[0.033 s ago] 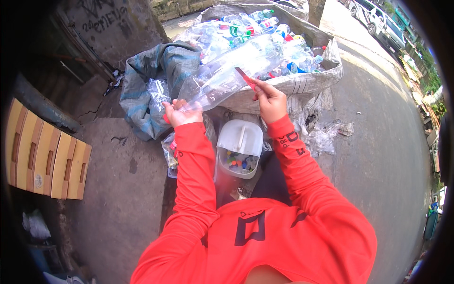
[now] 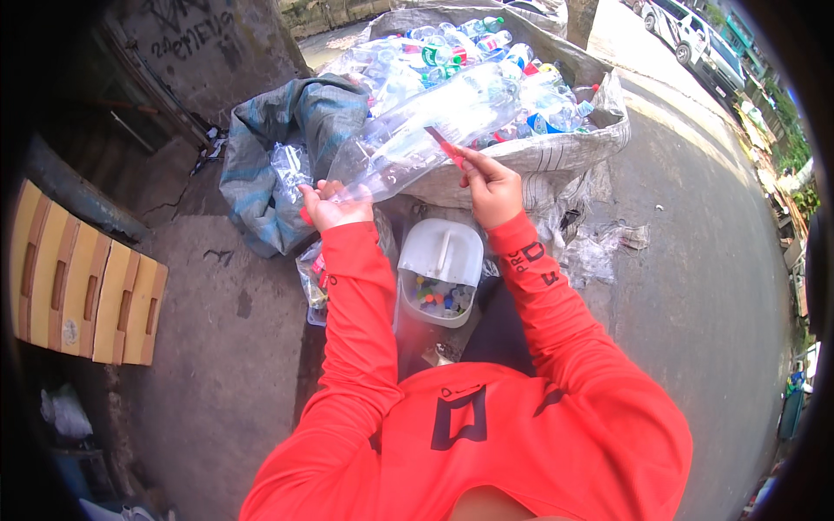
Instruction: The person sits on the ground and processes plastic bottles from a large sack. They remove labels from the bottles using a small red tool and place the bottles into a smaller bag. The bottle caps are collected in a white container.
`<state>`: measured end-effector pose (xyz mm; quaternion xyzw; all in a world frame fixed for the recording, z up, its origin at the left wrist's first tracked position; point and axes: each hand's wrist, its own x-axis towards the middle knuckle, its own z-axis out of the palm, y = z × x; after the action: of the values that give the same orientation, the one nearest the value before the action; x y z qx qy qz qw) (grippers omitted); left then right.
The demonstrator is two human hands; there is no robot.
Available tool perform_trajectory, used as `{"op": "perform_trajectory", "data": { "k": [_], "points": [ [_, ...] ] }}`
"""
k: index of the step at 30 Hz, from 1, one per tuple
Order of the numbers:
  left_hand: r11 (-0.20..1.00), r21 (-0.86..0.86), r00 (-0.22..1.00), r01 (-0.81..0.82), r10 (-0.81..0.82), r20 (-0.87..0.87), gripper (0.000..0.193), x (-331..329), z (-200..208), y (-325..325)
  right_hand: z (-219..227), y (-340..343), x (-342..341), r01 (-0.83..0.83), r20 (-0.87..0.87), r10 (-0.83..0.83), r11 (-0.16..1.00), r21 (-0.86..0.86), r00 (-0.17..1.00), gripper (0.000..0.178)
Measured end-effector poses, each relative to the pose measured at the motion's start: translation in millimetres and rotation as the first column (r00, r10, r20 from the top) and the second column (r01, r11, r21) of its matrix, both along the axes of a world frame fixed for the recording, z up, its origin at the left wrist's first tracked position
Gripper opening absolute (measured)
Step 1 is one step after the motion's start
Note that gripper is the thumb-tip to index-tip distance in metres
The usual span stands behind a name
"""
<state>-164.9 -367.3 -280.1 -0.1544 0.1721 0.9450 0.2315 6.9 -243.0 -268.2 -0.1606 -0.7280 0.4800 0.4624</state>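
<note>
Clear, long plastic bottle (image 2: 395, 146) slants away rightward from our left hand (image 2: 340, 208), loosely curled around its end; our right hand (image 2: 493, 184) pinches a thin red-and-dark blade (image 2: 441, 144) alongside.

Bright red long-sleeved top (image 2: 539, 434) (a black squarish emblem (image 2: 441, 427) on its front), dark legwear (image 2: 499, 334)

Red handle (image 2: 451, 153) partly under fingers (image 2: 478, 159)

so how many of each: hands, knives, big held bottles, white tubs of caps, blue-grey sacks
Hands: 2 (left hand, right hand)
Knife: 1
Big bottle: 1
White tub: 1
Blue-grey sack: 1
Total: 6
</note>
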Motion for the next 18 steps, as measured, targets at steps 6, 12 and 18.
{"op": "perform_trajectory", "data": {
  "k": [6, 12, 18],
  "points": [
    [1.000, -0.012, 0.999, -0.027, 0.027, -0.020, 0.034, 4, 5, -7, -1, -1, -1, 0.022, -0.025, -0.024, 0.998, -0.066, 0.999, 0.025],
    [1.000, 0.002, 0.999, -0.009, 0.009, -0.038, 0.036, -16, -10, -2, -7, 5, -3, -0.182, 0.049, 0.185, 0.981, -0.070, 0.981, 0.023],
    [0.952, -0.221, 0.929, -0.214, 0.128, -0.347, 0.028, -1, 17, -15, 12, 12, 27, -0.406, -0.227, 0.337, 0.756, -0.513, 0.914, 0.021]
  ]
}}
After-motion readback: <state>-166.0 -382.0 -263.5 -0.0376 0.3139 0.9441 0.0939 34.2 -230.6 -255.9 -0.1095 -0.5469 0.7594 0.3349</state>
